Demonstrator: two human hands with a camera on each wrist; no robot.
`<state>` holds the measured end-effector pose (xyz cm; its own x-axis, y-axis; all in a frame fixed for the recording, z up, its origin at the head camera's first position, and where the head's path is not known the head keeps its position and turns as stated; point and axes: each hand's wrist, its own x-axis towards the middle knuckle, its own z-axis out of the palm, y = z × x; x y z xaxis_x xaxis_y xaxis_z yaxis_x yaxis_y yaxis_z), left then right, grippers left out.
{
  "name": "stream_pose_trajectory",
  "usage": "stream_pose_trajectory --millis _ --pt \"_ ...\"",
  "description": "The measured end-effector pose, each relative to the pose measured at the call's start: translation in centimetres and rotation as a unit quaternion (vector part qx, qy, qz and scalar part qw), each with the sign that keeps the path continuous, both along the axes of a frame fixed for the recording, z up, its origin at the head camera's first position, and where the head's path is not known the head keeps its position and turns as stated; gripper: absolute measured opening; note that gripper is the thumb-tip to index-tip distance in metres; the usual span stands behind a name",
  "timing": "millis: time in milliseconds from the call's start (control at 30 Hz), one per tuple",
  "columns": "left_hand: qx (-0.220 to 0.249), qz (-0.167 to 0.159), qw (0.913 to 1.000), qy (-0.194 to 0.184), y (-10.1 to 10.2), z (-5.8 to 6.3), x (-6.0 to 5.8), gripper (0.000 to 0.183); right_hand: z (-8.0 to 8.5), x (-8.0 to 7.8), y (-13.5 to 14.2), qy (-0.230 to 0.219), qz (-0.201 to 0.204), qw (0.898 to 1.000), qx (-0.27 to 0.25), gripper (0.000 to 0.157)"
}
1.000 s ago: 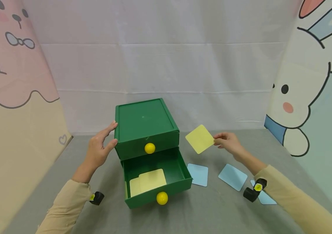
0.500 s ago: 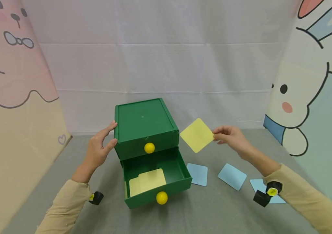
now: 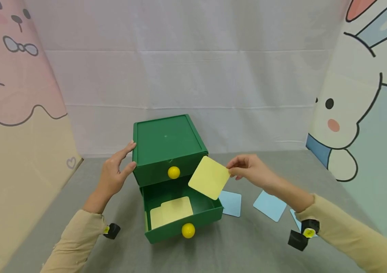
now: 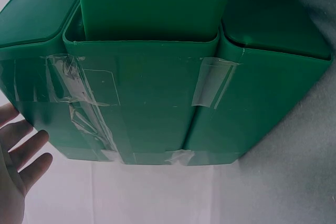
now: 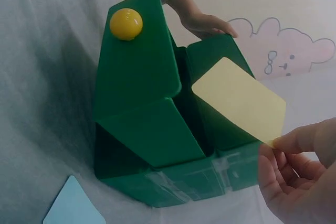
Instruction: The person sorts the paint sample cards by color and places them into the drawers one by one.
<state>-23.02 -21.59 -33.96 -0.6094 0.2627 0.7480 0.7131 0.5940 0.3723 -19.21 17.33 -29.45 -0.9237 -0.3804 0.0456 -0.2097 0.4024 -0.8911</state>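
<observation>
Plain white cloth [image 3: 193, 79] hangs behind a grey surface [image 3: 248, 246], where a green plastic cabinet of three stacked drawers stands with its middle drawer [image 3: 207, 219] pulled out. At least two pale yellow, round-cornered flat cards [image 3: 177, 209] lie overlapping inside. The right hand [image 3: 253, 172] pinches another yellow round-cornered card [image 3: 208, 178] by one corner, tilted and clear of the surface, by the drawer's right rear part; how squarely it sits over the opening I can't tell. The left hand [image 3: 111, 174], fingers spread, rests against the cabinet's [image 3: 166, 140] left side, probably steadying it.

The step in hand looks like bringing this card to the drawer. Next, I'd judge, calls for centring it over the opening, lowering it past the rim and letting go. Three light blue cards [image 3: 270, 206] lie on the surface to the right, one mostly hidden by the forearm.
</observation>
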Motion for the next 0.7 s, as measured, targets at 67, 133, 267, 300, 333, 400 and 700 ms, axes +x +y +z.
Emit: stream_pose_trajectory --millis 67,133,267,300,333,400,700 --pt "0.001 0.000 1.0000 0.000 0.0 0.0 0.0 0.056 -0.3 0.0 -0.6 -0.002 0.009 1.000 0.001 0.016" --pt "0.001 0.002 1.0000 -0.001 0.1 0.0 0.1 0.055 -0.7 -0.1 -1.1 0.000 0.021 1.000 0.004 0.015" --pt "-0.001 0.004 1.0000 -0.003 0.1 0.1 0.1 0.054 -1.4 -0.3 -2.0 0.010 0.052 0.998 0.019 0.014" --pt "-0.002 0.003 1.0000 -0.003 0.1 0.1 0.1 0.054 -1.5 -0.3 -2.2 0.013 0.062 0.998 0.024 0.014" --pt "-0.003 0.003 1.0000 -0.002 0.1 0.1 0.1 0.054 -1.6 -0.3 -2.4 0.015 0.070 0.997 0.029 0.014" --pt "-0.004 0.001 1.0000 -0.001 0.0 0.1 0.2 0.055 -1.9 -0.3 -2.7 0.019 0.085 0.995 0.038 0.014" --pt "-0.005 -0.001 1.0000 -0.005 0.0 0.1 0.1 0.056 -2.4 -0.4 -3.8 0.048 0.124 0.988 0.084 0.015"
